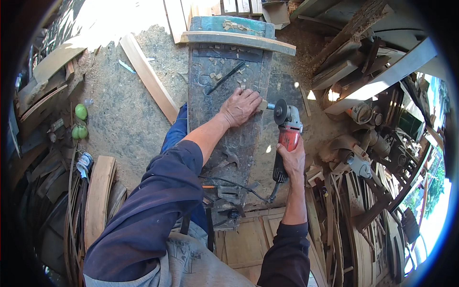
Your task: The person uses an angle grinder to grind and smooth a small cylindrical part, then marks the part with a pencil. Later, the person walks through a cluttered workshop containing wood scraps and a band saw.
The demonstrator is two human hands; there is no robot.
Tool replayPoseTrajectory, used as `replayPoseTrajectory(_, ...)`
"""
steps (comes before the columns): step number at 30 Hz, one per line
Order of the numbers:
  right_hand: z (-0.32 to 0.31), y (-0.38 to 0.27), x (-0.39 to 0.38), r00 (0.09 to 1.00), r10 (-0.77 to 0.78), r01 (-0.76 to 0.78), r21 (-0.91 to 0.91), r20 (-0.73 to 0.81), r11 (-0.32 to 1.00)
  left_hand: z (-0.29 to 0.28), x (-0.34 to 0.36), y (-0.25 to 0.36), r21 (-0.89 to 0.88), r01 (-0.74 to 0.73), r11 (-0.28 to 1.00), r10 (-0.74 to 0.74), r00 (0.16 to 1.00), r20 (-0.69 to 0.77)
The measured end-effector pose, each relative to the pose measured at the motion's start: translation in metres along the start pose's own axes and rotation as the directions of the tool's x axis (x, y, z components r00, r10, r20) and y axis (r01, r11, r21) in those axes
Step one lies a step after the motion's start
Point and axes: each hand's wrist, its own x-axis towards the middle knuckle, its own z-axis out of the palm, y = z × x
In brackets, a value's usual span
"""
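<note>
My right hand (292, 155) is closed round a red and black angle grinder (288, 136), whose dark disc (280, 113) faces left at the right side of a worn wooden bench (224, 148). My left hand (239, 107) has its fingers curled over a small light wood block (262, 104) at that side. A short bluish metal piece (270, 106) lies between block and disc; I cannot tell whether the disc touches it. Above my left hand are small wood chips (216, 76) and a dark thin bar (225, 77). The grinder's cord (229, 182) runs across the bench's lower part.
A curved board (238, 41) and teal plank (232, 26) cross the bench's far end. A long board (149, 79) lies left on the dusty floor. Scrap wood (98, 201), green round fruits (81, 112) and a can (84, 161) are left; stacked timber (358, 95) and metal parts (377, 141) crowd the right.
</note>
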Motion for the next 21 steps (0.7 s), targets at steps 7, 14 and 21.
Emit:
replayPoseTrajectory(7, -0.001, -0.012, 0.0, 1.0, 0.011, -0.01, -0.034, 0.029, 0.999, 0.002, 0.0, -0.001, -0.013, 0.005, 1.0, -0.004, 1.0, 0.027)
replayPoseTrajectory(14, 0.001, -0.014, 0.003, 0.999, 0.017, -0.014, -0.064, 0.035, 0.998, 0.004, -0.002, -0.001, -0.033, 0.003, 0.999, -0.003, 1.0, -0.016)
replayPoseTrajectory(21, 0.002, -0.01, 0.005, 1.0, -0.009, 0.011, -0.079, 0.029, 0.997, 0.004, -0.002, -0.002, -0.029, -0.011, 1.0, 0.01, 0.999, -0.035)
